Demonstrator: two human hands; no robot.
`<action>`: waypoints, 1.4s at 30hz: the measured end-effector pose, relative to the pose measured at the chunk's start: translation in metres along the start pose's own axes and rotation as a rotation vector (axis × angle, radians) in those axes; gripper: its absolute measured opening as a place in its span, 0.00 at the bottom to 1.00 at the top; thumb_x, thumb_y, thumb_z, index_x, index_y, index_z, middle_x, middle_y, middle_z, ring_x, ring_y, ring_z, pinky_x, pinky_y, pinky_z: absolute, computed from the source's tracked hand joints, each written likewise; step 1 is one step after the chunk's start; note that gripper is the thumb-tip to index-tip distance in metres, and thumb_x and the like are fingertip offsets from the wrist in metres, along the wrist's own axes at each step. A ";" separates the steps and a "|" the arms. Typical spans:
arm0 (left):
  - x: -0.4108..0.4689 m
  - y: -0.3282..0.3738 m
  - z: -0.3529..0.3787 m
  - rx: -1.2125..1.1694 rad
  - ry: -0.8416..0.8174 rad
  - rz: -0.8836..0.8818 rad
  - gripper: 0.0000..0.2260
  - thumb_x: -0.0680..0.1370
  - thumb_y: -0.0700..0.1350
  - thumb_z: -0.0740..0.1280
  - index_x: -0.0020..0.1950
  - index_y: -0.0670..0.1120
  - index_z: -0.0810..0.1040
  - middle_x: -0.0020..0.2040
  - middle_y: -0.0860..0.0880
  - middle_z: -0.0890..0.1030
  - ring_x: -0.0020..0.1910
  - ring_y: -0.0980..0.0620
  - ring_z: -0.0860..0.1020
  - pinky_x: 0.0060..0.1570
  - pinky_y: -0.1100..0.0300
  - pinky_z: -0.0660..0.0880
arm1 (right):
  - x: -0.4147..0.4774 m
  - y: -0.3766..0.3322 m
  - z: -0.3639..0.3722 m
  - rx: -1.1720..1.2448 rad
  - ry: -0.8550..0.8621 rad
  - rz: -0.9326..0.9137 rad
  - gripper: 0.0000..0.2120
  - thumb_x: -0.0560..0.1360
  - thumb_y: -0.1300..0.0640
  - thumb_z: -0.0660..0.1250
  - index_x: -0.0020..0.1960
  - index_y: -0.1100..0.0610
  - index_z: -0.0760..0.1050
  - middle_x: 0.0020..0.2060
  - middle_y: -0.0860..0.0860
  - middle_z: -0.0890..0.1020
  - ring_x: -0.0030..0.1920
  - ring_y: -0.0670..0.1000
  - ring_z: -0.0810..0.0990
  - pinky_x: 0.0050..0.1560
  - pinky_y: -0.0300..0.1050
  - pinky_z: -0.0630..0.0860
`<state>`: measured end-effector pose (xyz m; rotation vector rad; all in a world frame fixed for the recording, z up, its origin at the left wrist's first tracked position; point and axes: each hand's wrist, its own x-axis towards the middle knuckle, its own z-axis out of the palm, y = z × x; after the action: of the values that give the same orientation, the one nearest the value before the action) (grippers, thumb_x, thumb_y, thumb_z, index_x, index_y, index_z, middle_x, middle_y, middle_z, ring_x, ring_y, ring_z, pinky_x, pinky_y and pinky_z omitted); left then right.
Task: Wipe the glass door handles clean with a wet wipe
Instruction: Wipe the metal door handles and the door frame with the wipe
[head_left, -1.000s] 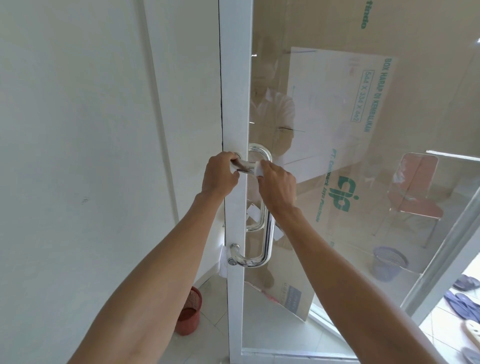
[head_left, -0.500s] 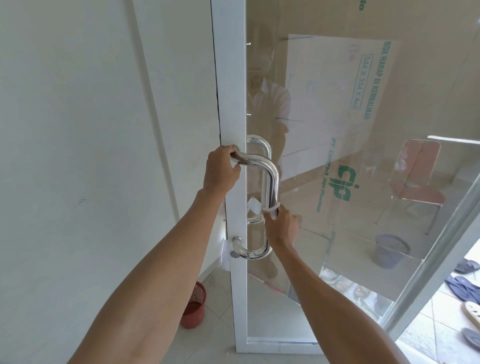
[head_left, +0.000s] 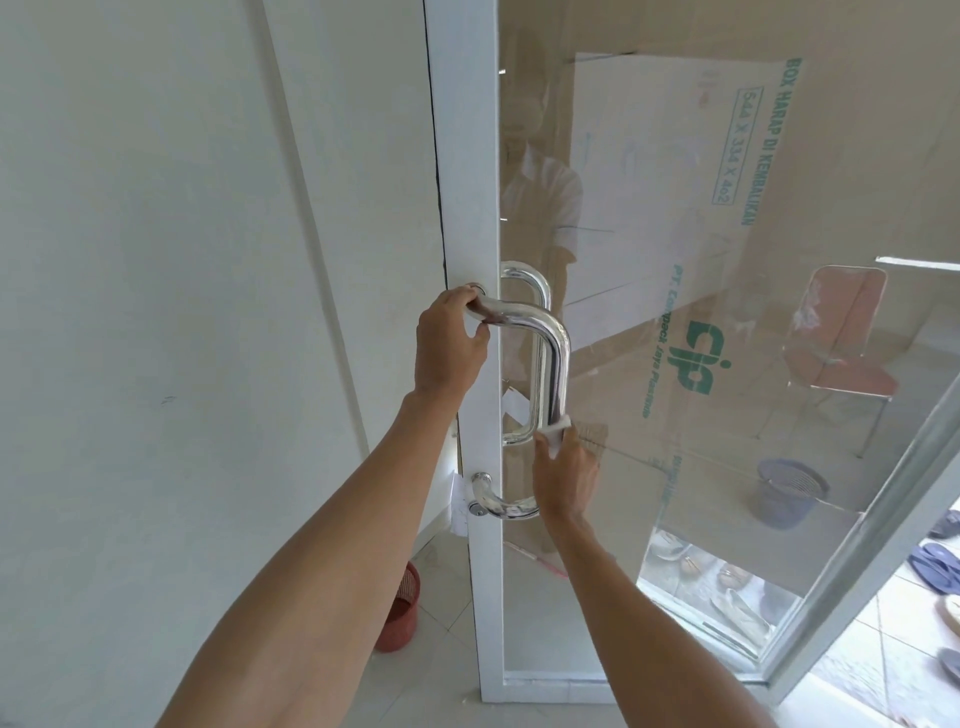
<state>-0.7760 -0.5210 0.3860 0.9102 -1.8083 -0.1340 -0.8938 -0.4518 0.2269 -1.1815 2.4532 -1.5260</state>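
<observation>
A shiny chrome D-shaped door handle (head_left: 556, 358) is fixed to the white frame (head_left: 470, 156) of a glass door. My left hand (head_left: 449, 345) grips the handle's top arm close to the frame. My right hand (head_left: 566, 470) is wrapped around the lower part of the vertical bar, holding a white wet wipe (head_left: 555, 434) against it. A second chrome handle (head_left: 524, 275) on the far side of the glass shows just behind the near one.
A white wall (head_left: 182, 260) is on the left, with a red mesh bin (head_left: 400, 608) on the tiled floor at its foot. Behind the glass stand a large cardboard sheet (head_left: 675, 208), a pink chair (head_left: 836, 353) and a blue bin (head_left: 789, 491). Sandals (head_left: 935, 561) lie at far right.
My right hand slid the wipe from the handle's top bend down the vertical bar to its lower part. My left hand stayed on the top arm. The view shifted slightly.
</observation>
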 end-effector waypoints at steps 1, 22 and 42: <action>0.000 0.000 0.000 0.004 -0.002 0.004 0.18 0.72 0.37 0.75 0.61 0.39 0.79 0.59 0.44 0.82 0.58 0.47 0.80 0.65 0.57 0.73 | -0.006 0.011 0.005 -0.028 -0.039 0.034 0.17 0.77 0.50 0.67 0.56 0.63 0.76 0.45 0.59 0.84 0.45 0.60 0.82 0.45 0.49 0.76; -0.028 0.002 0.003 -0.035 0.009 0.064 0.25 0.72 0.35 0.71 0.69 0.36 0.71 0.66 0.42 0.76 0.67 0.45 0.74 0.69 0.53 0.69 | -0.018 0.027 0.011 0.069 0.007 0.057 0.16 0.75 0.51 0.69 0.56 0.61 0.76 0.43 0.57 0.84 0.44 0.59 0.81 0.43 0.46 0.74; -0.033 -0.008 0.010 -0.040 -0.038 0.030 0.31 0.72 0.38 0.70 0.74 0.37 0.65 0.72 0.42 0.70 0.73 0.46 0.68 0.73 0.59 0.64 | -0.049 0.047 0.045 0.215 0.016 0.421 0.12 0.72 0.53 0.72 0.51 0.60 0.79 0.41 0.56 0.84 0.44 0.58 0.82 0.46 0.49 0.77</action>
<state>-0.7751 -0.5087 0.3527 0.8574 -1.8478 -0.1687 -0.8685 -0.4455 0.1496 -0.5728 2.2778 -1.6121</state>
